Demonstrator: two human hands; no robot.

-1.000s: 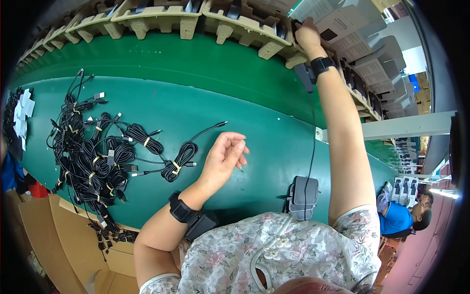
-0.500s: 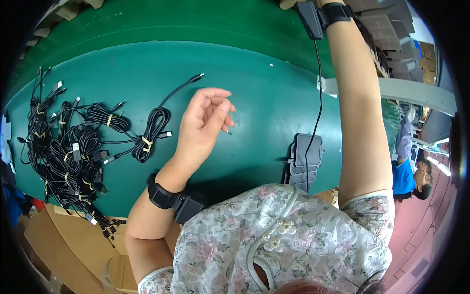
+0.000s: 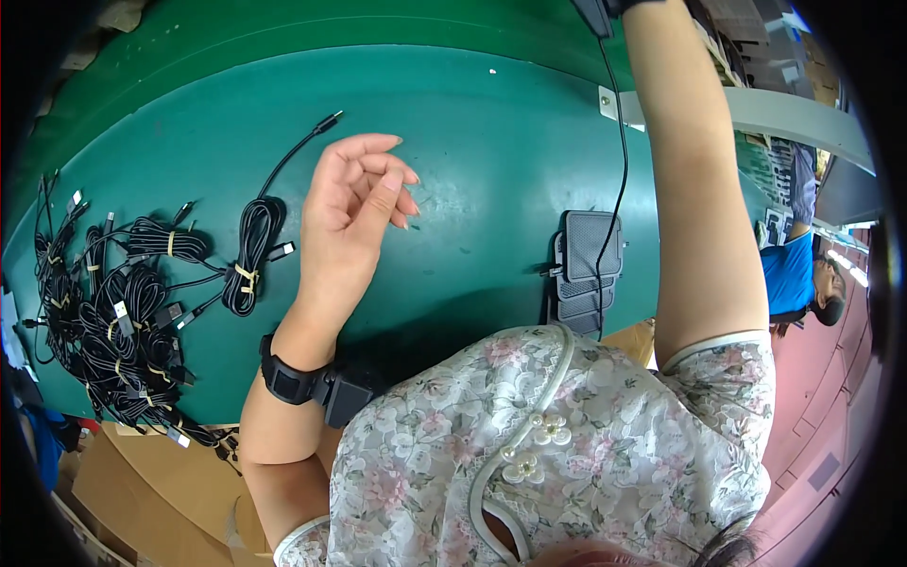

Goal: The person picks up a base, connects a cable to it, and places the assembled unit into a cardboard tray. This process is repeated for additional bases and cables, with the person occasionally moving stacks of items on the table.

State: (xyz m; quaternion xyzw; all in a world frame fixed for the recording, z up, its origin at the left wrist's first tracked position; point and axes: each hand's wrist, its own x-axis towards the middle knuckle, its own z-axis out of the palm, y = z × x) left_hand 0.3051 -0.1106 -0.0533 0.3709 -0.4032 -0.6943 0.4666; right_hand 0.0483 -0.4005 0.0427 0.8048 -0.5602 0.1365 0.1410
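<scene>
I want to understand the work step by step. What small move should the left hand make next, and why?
Probably the left hand should lower onto the tied cable bundle just to its left and grip it. The hand is open, empty and above the green table, and this bundle lies apart from the big cable pile. The right hand is out of view.

Brightly and evenly lit from overhead, with soft sheen rather than harsh glare across the green surface (image 3: 491,142). Soft, short shadows under the left hand (image 3: 354,213) and beneath the black foot-pedal-like block (image 3: 590,250), darker shade along the near edge below the torso. Strong fisheye bending toward the rim, black vignette in all corners, centre sharp, slight softness and overexposed patches at the far right edge.
</scene>
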